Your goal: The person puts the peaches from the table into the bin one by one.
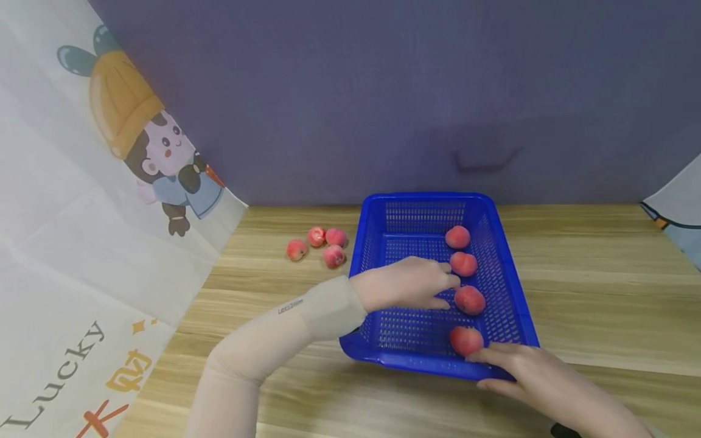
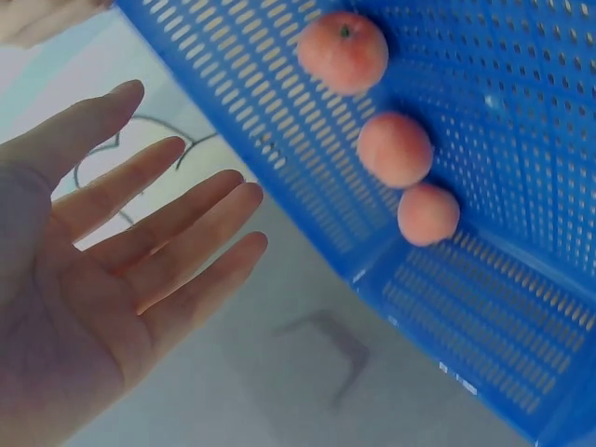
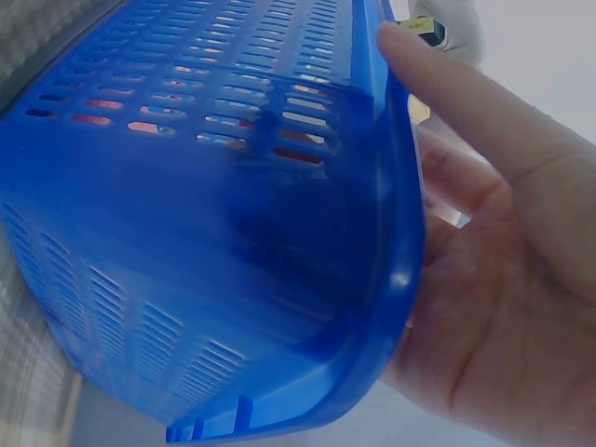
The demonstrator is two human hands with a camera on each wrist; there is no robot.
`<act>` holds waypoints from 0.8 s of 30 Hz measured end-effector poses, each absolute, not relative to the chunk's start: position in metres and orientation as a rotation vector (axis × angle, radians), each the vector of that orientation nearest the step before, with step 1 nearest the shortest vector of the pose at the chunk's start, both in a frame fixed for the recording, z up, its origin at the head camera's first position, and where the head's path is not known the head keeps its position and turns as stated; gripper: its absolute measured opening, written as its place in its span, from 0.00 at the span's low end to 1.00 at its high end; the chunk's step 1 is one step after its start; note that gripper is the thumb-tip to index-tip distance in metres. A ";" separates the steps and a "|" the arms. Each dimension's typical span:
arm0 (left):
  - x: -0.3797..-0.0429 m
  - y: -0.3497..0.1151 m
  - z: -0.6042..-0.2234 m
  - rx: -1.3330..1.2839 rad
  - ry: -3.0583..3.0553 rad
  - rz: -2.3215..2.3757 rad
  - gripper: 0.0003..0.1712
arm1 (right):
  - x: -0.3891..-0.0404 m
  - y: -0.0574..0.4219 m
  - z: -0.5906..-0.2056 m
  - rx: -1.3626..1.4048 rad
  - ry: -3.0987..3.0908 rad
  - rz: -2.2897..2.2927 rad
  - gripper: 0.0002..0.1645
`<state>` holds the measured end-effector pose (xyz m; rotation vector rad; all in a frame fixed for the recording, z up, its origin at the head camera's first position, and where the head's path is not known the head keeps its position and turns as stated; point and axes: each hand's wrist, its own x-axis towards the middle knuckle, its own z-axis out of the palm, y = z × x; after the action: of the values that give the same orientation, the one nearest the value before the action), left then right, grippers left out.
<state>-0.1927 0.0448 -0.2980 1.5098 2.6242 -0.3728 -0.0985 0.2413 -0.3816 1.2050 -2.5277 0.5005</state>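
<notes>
A blue plastic basket [image 1: 515,286] with slotted walls stands on the wooden table. Several red peaches lie in a row along its right side, among them a far peach [image 1: 457,237] and a near peach [image 1: 466,340]. My left hand [image 1: 413,283] reaches over the basket beside the middle peaches, holding nothing; in the left wrist view its fingers [image 2: 191,233] are extended and spread. At the near right corner my right hand [image 1: 526,368] grips the basket's rim, fingers over the edge and thumb outside. The right wrist view shows the thumb [image 3: 475,102] close against the rim.
Left of the basket, several more peaches [image 1: 333,256] sit in a loose cluster on the table [image 1: 263,292]. A dark grey panel [image 1: 328,121] rises behind the table. A white cloth with a cartoon figure [image 1: 159,140] hangs on the left.
</notes>
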 end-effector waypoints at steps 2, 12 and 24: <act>-0.193 0.039 -0.294 1.526 2.647 -0.353 0.22 | -0.098 0.241 -0.382 1.200 -2.529 0.501 0.16; -0.192 0.007 -0.273 1.525 2.852 -0.154 0.20 | -0.098 0.241 -0.382 1.194 -2.509 0.511 0.16; -0.203 -0.037 -0.267 1.400 3.053 0.159 0.18 | -0.098 0.241 -0.381 1.217 -2.526 0.531 0.16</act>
<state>-0.2032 -0.0374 -0.2672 1.4001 3.0531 0.1588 -0.0985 0.2412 -0.3807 1.2170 -2.5256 0.5306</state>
